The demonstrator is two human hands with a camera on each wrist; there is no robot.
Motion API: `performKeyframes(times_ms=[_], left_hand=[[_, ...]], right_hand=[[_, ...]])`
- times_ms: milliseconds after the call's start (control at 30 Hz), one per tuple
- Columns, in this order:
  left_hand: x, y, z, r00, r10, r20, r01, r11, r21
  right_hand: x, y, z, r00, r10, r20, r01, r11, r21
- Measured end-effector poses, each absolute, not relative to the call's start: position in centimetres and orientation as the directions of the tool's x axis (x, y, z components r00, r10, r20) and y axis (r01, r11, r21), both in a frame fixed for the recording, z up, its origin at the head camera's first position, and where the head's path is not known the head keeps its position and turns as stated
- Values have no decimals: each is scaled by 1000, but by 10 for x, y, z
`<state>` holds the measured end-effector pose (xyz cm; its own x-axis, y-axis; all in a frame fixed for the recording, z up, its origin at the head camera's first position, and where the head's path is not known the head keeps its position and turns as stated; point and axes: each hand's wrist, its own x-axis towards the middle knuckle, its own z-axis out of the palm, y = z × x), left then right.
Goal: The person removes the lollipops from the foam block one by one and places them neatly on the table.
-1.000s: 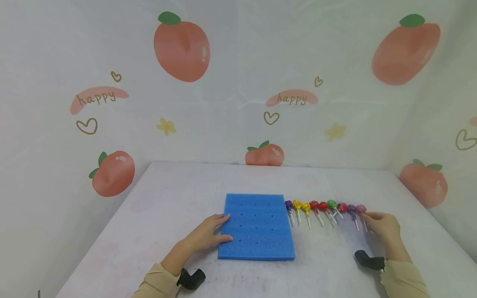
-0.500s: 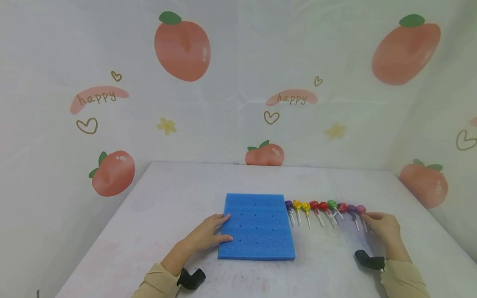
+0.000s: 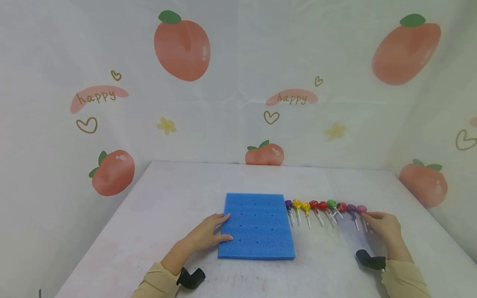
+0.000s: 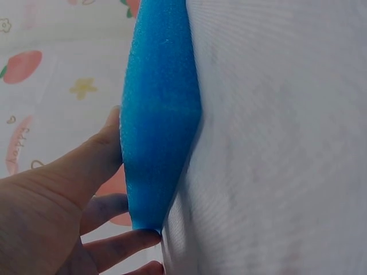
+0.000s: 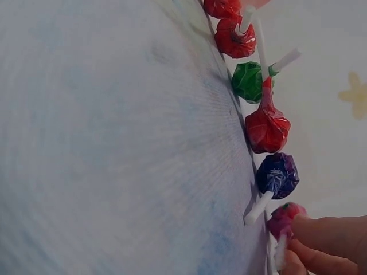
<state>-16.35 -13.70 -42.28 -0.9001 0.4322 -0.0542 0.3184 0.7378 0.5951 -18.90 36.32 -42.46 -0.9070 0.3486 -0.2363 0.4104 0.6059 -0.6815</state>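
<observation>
A blue foam board (image 3: 266,244) with small holes in its top lies on the white table. My left hand (image 3: 203,235) rests at its left edge, thumb and index fingertip on top. In the left wrist view, the other fingers reach along the side of the foam (image 4: 160,114). To the right, my right hand (image 3: 386,227) pinches a pink lollipop (image 5: 282,220) at the right end of a row. Its thumb presses the wrapped head, and the fingers are by the stick. Beside it lies a purple lollipop (image 5: 278,175), then a red lollipop (image 5: 268,130).
The row continues left with a green lollipop (image 3: 332,203), more red ones, two yellow lollipops and a purple lollipop (image 3: 288,205) right at the board's edge. A printed cloth (image 3: 223,124) hangs behind the table (image 3: 179,182). Black wrist devices are on both forearms.
</observation>
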Motion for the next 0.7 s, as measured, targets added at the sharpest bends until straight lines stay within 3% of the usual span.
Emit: performKeyframes(times_ms=[700], left_hand=[[-164,-137,-422,-900,429,-69,305,737,603]], right_hand=[[-188,366,-428,-899,377,-224,421,600,-680]])
